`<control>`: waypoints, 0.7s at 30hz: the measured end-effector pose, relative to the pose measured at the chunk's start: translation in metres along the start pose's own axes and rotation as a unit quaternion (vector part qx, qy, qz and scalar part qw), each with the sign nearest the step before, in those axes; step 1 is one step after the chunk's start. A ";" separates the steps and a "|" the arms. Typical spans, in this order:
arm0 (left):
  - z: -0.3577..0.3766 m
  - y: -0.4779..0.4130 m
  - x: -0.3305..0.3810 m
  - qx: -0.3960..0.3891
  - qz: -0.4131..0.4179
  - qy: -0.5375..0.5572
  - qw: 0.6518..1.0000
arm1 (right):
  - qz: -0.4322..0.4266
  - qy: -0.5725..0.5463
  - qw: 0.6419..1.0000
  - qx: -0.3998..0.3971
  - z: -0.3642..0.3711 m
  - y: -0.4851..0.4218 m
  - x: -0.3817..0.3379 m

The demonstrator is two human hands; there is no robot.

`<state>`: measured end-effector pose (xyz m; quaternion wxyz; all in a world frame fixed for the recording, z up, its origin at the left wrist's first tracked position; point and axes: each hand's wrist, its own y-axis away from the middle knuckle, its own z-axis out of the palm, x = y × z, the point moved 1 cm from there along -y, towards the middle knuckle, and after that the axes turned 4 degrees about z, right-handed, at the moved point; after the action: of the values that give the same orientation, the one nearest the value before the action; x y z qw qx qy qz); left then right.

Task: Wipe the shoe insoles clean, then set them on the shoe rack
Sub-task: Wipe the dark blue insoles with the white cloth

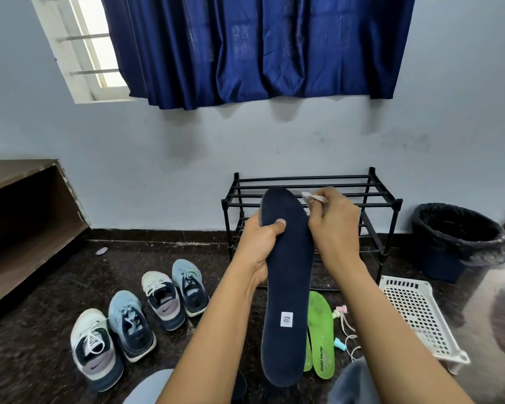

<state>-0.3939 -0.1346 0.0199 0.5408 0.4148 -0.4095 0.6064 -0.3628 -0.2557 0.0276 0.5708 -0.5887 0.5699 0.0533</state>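
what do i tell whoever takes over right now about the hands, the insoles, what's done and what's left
Left hand grips the navy insole by its edge, held upright.
Right hand pinches a white wipe by the insole's toe end.
A green insole lies on the floor in front of the shoe rack.
Done: nothing racked yet that shows.
Left: finish wiping the navy insole, check the green one, set them on the rack.

- I log a pale blue wall, scuffed.
- Navy curtain covers most of the barred window; daylight at its left.
- Dark speckled floor, glossy.
- Brown wooden shelf far left.
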 end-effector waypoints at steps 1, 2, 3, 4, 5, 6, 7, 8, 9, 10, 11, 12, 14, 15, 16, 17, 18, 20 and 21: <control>0.000 -0.001 0.000 0.005 0.000 0.000 1.000 | -0.004 -0.014 0.999 0.030 -0.003 -0.001 0.000; 0.000 -0.001 -0.001 0.008 0.001 -0.002 1.000 | -0.012 -0.022 0.998 0.050 -0.006 -0.001 -0.002; 0.000 -0.002 -0.001 0.008 0.004 -0.005 1.000 | -0.024 -0.025 0.998 0.051 -0.007 0.000 -0.004; 0.002 -0.001 -0.001 0.006 0.007 -0.006 1.000 | -0.042 -0.025 0.998 0.034 -0.007 0.002 -0.006; 0.003 -0.001 -0.001 0.004 0.009 -0.006 1.000 | -0.063 -0.020 0.998 0.006 -0.004 0.005 -0.009; 0.004 0.000 -0.001 0.000 0.010 -0.006 1.000 | -0.080 -0.012 0.997 -0.019 0.000 0.007 -0.011; 0.005 0.000 -0.001 -0.002 0.010 -0.006 1.000 | -0.090 -0.006 0.995 -0.031 0.004 0.008 -0.012; 0.005 0.001 -0.001 -0.003 0.009 -0.006 1.000 | -0.090 -0.004 0.995 -0.032 0.007 0.006 -0.013; 0.005 0.002 -0.001 -0.003 0.009 -0.005 1.000 | -0.084 -0.007 0.996 -0.030 0.007 0.004 -0.013; 0.004 0.002 -0.001 -0.001 0.009 -0.006 1.000 | -0.079 -0.007 0.996 -0.034 0.007 0.002 -0.013; 0.003 0.002 -0.001 0.002 0.009 -0.013 1.000 | -0.076 -0.002 0.996 -0.048 0.007 0.003 -0.012; 0.001 0.001 -0.001 0.008 0.007 -0.022 1.000 | -0.076 0.008 0.994 -0.072 0.008 0.005 -0.012; -0.002 0.000 -0.001 0.015 0.003 -0.033 0.999 | -0.079 0.033 0.988 -0.127 0.011 0.013 -0.012; -0.003 -0.001 -0.001 0.016 0.001 -0.035 0.999 | -0.082 0.036 0.986 -0.142 0.013 0.016 -0.012; -0.003 -0.001 -0.001 0.016 0.000 -0.037 0.999 | -0.083 0.035 0.986 -0.143 0.015 0.016 -0.013; -0.003 -0.001 -0.003 0.015 -0.002 -0.036 0.999 | -0.081 0.034 0.987 -0.131 0.015 0.014 -0.012; -0.003 0.000 -0.004 0.013 -0.004 -0.034 0.999 | -0.079 0.034 0.990 -0.111 0.014 0.010 -0.011; 0.000 0.003 -0.006 0.003 -0.008 -0.032 0.999 | -0.069 0.036 0.995 -0.069 0.011 0.001 -0.008; 0.001 0.004 -0.007 -0.002 -0.010 -0.036 0.999 | -0.061 0.037 0.996 -0.059 0.009 -0.002 -0.006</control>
<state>-0.3973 -0.1381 0.0132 0.5328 0.4389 -0.4257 0.5851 -0.3584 -0.2461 0.0302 0.5155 -0.6564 0.5500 0.0300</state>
